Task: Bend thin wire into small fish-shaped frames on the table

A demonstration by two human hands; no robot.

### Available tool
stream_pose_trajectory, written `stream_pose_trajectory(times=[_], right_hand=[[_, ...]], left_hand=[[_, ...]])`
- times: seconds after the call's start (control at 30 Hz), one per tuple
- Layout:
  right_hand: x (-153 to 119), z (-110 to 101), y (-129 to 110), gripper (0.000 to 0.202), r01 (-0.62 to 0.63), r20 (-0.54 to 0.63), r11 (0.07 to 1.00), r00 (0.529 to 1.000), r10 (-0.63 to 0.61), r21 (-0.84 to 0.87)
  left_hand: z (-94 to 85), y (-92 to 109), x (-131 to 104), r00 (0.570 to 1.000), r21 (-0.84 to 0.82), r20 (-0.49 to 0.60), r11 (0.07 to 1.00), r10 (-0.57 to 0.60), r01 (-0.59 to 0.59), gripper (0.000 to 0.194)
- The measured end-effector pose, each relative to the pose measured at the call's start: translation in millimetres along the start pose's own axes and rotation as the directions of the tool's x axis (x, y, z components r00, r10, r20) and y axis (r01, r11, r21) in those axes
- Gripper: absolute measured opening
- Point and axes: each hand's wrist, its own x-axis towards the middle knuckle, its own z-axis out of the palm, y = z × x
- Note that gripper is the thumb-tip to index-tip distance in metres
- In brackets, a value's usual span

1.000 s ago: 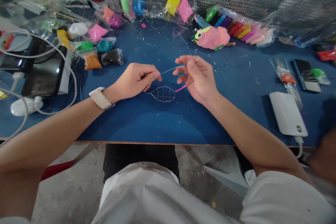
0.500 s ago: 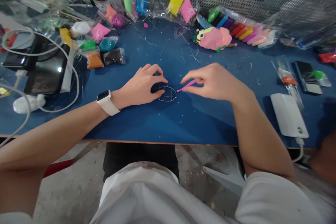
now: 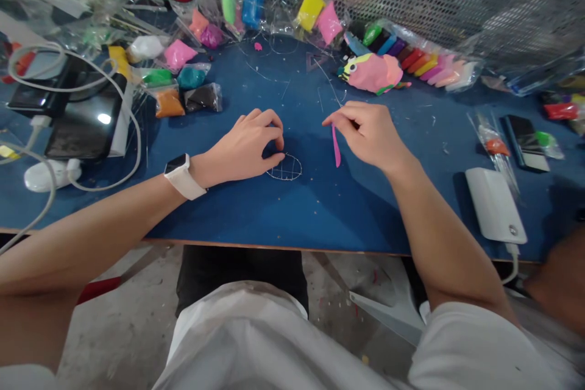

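Observation:
On the blue table, my left hand [image 3: 253, 145] rests palm down with its fingers curled. Its thumb presses at the left edge of a thin, pale oval wire-like outline [image 3: 292, 172] with crossing lines inside; part of the outline lies hidden under the hand. To the right, my right hand [image 3: 368, 134] pinches a slim pink clay modelling tool [image 3: 337, 149] between thumb and fingers. The tool's flat blade hangs toward the table's front edge, apart from the outline, while its upper end is covered by the fingers.
A pink clay fish [image 3: 372, 72] lies behind my right hand. Bagged clay in several colours [image 3: 169, 102] sits at the back left, beside a black device [image 3: 85, 116] with white cables. At the right are a white power bank [image 3: 496, 204] and another person's blurred arm [image 3: 560, 274].
My right hand has drawn back from the outline and turned the pink tool, so its blade points toward me instead of its looped end pointing left. My left hand stays at the outline.

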Motion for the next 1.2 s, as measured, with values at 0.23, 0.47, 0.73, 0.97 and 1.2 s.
stream_pose_trajectory(times=[0.23, 0.47, 0.73, 0.97, 1.2], right_hand=[[-15.0, 20.3, -30.7, 0.055, 0.141, -0.168, 0.947, 0.981, -0.095, 0.29], [-19.2, 31.3, -34.3, 0.065, 0.069, 0.033, 0.964, 0.996, -0.08, 0.255], [-12.4, 31.6, -22.6, 0.067, -0.062, 0.077, 0.97, 0.996, 0.045, 0.235], [-13.1, 47.2, -20.7, 0.06, -0.091, -0.077, 0.854, 0.986, 0.151, 0.513], [-19.1, 43.8, -27.8, 0.063, -0.06, -0.138, 0.937, 0.984, 0.114, 0.344]], left_hand=[[2.4, -5.7, 0.4, 0.999, 0.009, 0.008, 0.999, 0.047, -0.047, 0.013], [0.8, -3.7, 3.8, 0.993, -0.073, -0.113, 0.997, -0.047, 0.039, 0.013], [1.2, -19.7, 9.5, 0.954, -0.452, -0.205, 0.886, -0.221, 0.108, 0.015], [3.7, -7.8, 8.6, 0.955, -0.598, -0.153, 0.794, -0.253, 0.114, 0.027], [0.8, 6.6, 7.5, 0.964, -0.648, -0.111, 0.753, -0.241, 0.113, 0.028]])
